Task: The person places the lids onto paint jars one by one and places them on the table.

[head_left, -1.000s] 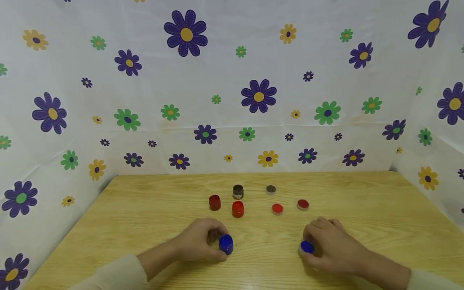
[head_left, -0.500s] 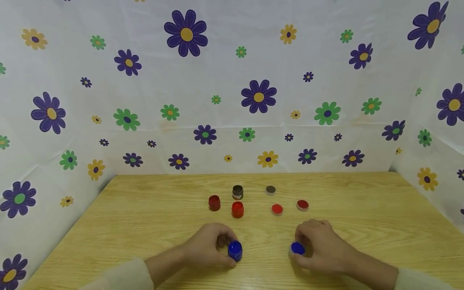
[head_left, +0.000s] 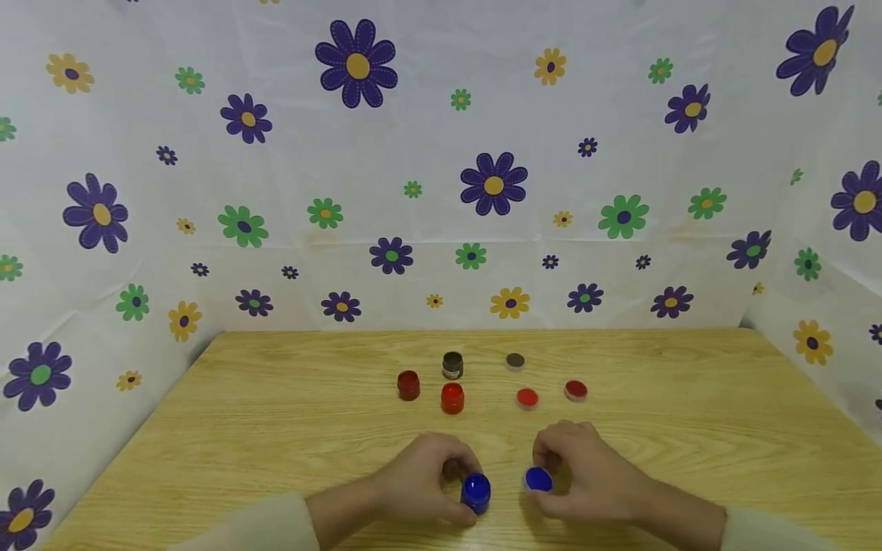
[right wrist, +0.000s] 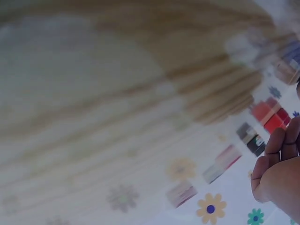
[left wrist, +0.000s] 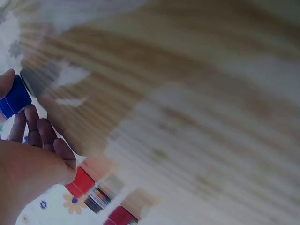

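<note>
— What has the person got hold of down at the near edge of the light wooden table [head_left: 289,398]?

— The left hand [head_left: 420,482] has its fingers curled round a small blue paint jar [head_left: 476,490], which stands upright on the wood, open mouth up. The right hand [head_left: 586,474] pinches a round blue lid [head_left: 538,479] at its fingertips, its blue face turned toward us.

— How near are they?

— Just beside each other, not touching. My guess is the jar is held to steady it, with the lid of the same colour brought up alongside.

— And further back?

— Two small red jars [head_left: 409,385] [head_left: 452,398] and a dark brown jar [head_left: 452,365] sit upright in a cluster. To their right, well apart from them, lie two red lids [head_left: 527,397] [head_left: 575,390] and a brown lid [head_left: 514,360], flat on the wood. Jars on one side, lids on the other; it looks sorted that way on purpose.

— Do the wrist cameras add anything?

— Little; both are blurred. The left one just catches the blue jar at the fingertips [left wrist: 33,123].
</note>
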A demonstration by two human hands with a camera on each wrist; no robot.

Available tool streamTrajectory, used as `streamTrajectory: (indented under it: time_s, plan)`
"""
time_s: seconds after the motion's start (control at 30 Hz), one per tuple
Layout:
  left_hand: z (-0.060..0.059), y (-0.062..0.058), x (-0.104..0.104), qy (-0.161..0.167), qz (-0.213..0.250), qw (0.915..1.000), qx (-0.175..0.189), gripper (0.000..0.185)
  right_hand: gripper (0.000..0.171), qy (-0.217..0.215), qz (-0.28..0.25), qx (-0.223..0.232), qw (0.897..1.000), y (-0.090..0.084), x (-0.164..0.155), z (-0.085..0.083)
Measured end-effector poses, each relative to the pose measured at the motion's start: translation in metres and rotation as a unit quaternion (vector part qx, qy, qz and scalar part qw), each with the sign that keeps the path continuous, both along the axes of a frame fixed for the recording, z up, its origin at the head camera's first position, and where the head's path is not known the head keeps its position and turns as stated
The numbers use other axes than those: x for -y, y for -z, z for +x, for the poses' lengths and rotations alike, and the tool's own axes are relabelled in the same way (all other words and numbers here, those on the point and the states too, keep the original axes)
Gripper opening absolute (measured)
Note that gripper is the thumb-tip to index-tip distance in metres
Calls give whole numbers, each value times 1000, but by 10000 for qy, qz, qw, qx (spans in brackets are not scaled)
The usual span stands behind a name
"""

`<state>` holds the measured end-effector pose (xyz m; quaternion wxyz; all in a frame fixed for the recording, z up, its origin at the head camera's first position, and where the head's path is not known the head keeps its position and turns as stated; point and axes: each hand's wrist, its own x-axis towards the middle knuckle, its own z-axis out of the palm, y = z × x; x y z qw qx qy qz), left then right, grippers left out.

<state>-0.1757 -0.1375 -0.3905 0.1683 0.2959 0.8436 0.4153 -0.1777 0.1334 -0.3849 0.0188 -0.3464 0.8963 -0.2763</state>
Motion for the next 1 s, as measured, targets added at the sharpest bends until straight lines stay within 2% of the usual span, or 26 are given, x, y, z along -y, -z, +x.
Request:
streamTrajectory:
  time_s: [0.17, 0.27, 0.37, 0.43, 0.57, 0.67, 0.77, 0.87, 0.93, 1.0]
  plan:
    - [-1, 4, -11, 192, -122, 9990, -388, 28, 25, -231, -408, 90, 9989, -1, 14, 0]
    - [-1, 5, -15, 170, -216, 9974, -663, 27, 24, -286, -552, 173, 9979, 0, 21, 0]
    - [0, 7, -18, 97, -473, 9916, -1198, 26, 23, -232, -642, 204, 9975, 1, 27, -1]
    - [1, 7, -19, 53, -792, 9825, -1684, 28, 22, -78, -608, 124, 9980, 2, 30, -2]
    - [3, 6, -23, 10, -1535, 9510, -2683, 30, 24, 403, -368, -59, 9985, 0, 34, -3]
    - [3, 7, -24, 3, -1855, 9343, -3044, 29, 26, 737, -332, 61, 9967, -1, 34, -4]
    - [2, 7, -24, 4, -1993, 9274, -3166, 30, 28, 963, -510, 245, 9937, -1, 34, -5]
    - [2, 8, -24, -23, -1980, 9302, -3091, 32, 33, 1131, -684, 302, 9908, 1, 33, -7]
    - [3, 7, -24, -117, -1829, 9406, -2858, 33, 37, 1247, -710, 327, 9891, 2, 33, -7]
    - [4, 6, -25, -302, -1469, 9574, -2469, 29, 38, 1384, -726, 411, 9868, 2, 33, -8]
